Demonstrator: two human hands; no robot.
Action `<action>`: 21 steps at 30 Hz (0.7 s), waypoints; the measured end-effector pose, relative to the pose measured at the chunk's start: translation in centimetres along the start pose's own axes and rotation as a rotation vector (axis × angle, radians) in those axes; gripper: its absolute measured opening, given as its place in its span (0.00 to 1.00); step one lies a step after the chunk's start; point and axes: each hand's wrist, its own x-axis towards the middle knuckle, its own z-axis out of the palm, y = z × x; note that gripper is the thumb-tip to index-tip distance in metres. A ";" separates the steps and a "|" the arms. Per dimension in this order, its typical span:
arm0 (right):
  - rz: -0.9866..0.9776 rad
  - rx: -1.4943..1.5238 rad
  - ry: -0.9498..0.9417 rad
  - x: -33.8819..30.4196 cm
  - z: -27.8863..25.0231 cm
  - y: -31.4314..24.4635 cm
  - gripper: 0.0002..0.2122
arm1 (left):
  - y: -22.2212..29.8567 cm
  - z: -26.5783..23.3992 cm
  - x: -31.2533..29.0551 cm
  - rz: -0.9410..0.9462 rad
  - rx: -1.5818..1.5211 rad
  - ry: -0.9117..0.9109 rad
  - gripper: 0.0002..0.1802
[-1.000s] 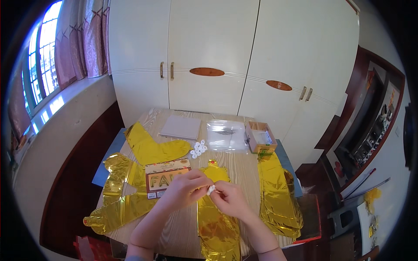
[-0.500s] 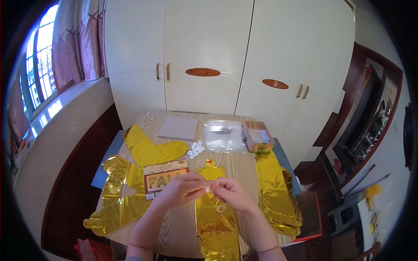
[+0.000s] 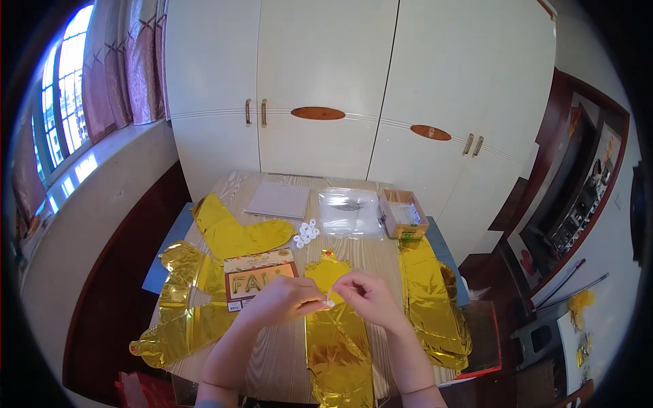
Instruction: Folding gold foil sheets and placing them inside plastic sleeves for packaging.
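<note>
Both my hands meet over a flat gold foil balloon point(image 3: 338, 364) in the middle of the table. My left hand point(image 3: 289, 299) pinches a small white coil of ribbon point(image 3: 330, 303) at its fingertips. The fingers of my right hand point(image 3: 367, 297) are closed on a thin white strand that rises from this coil. Under my left hand lies a printed package card point(image 3: 248, 285) with gold balloon letters pictured on it. Beyond my hands sits a cluster of small white rolls point(image 3: 307, 233).
Other flat gold foil balloons lie at left point(image 3: 183, 333), far left point(image 3: 231, 228) and right point(image 3: 432, 306). At the back are a pale flat square point(image 3: 278, 200), a clear plastic bag point(image 3: 349, 212) and an open cardboard box point(image 3: 404, 214). A white cabinet point(image 3: 320, 61) stands behind the table.
My right hand has drawn slightly up and away from the left. The white loop that dangled below it is gone from there; a short strand now runs between my hands.
</note>
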 end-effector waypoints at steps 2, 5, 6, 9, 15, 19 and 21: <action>0.007 0.017 0.034 0.3 0.3 1.4 0.05 | 0.4 -0.1 0.1 0.010 -0.095 0.059 0.05; -0.017 -0.019 -0.009 0.4 0.9 1.3 0.06 | 0.7 -0.4 0.1 -0.054 -0.130 0.188 0.05; -0.029 -0.049 -0.036 0.3 1.0 0.8 0.06 | 0.8 -0.5 0.1 -0.083 -0.129 0.238 0.05; -0.219 -0.272 -0.094 -0.3 0.9 -1.1 0.05 | -0.1 0.1 0.2 -0.019 0.057 0.331 0.06; -0.191 -0.236 0.005 -0.5 0.5 -1.7 0.04 | -0.3 0.3 -0.2 0.129 0.217 0.037 0.06; -0.117 -0.222 0.031 0.0 0.4 -0.8 0.04 | -0.3 0.3 0.2 0.132 -0.071 0.159 0.05; -0.217 -0.262 0.015 -0.1 0.9 -0.5 0.04 | -0.2 0.3 0.1 0.003 -0.189 0.231 0.03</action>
